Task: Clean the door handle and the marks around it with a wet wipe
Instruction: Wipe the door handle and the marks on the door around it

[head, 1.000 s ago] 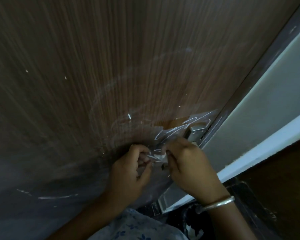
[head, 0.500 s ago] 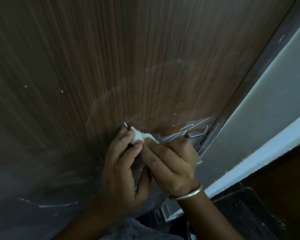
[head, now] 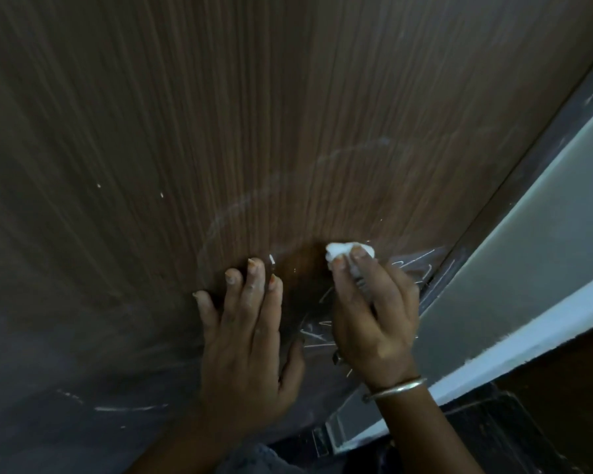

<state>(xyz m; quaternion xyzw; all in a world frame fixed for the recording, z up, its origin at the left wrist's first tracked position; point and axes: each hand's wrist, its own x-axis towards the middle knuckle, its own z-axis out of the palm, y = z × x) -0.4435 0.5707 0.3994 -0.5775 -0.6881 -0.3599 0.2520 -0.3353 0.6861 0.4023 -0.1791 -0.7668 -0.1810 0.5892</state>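
Observation:
A dark brown wood-grain door (head: 254,114) fills most of the view. My right hand (head: 374,309) pinches a balled white wet wipe (head: 348,253) and presses it to the door near the latch edge. White scratch-like marks (head: 322,333) show between my hands and beside the door edge (head: 421,265). A faint curved smear (head: 254,200) arcs above. My left hand (head: 247,323) lies flat on the door with straight fingers, left of the wipe. The door handle is hidden behind my right hand.
The dark door frame (head: 528,145) runs diagonally at the right, with a grey wall (head: 528,251) and a pale blue-white strip (head: 528,340) beyond it. More chalky streaks (head: 127,408) lie low on the door at the left. A metal bangle (head: 396,388) circles my right wrist.
Both hands held the wipe together before. My left hand has let go and now lies flat on the door; my right hand has carried the wipe up and to the right.

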